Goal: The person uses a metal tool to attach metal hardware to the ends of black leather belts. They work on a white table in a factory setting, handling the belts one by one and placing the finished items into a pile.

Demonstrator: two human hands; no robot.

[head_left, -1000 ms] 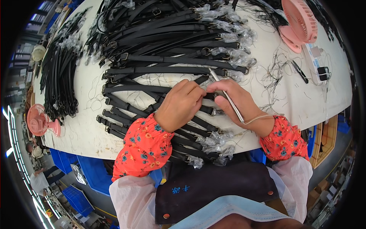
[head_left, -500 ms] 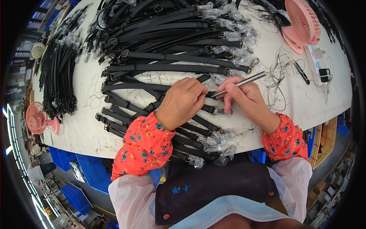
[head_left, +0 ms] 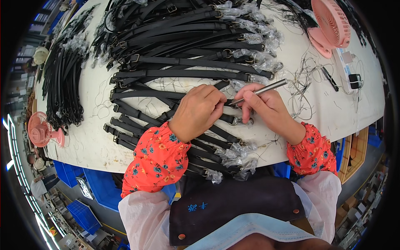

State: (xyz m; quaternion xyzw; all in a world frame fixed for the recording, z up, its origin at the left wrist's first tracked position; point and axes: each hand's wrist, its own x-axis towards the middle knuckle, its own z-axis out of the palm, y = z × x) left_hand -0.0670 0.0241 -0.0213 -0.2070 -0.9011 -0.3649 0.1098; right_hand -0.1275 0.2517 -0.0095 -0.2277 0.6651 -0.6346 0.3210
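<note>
My left hand is closed in a pinch on a black strap, close to the strap's right end. In my right hand is a slim silver pen-shaped tool, held at a slant like a pencil. Its pointed tip is down at the strap beside my left fingertips; whether it touches cannot be made out. My right fingers partly hide the strap's end. Under both hands lie more black straps with metal buckles, their right ends wrapped in clear plastic.
A large pile of black straps covers the table's far middle, with another bundle at left. Pink fans stand far right and at left. Loose threads, a black pen-like item and a power strip lie at right.
The silver tool has shifted slightly left, its tip closer to my left fingertips. My left hand and the straps have stayed nearly still.
</note>
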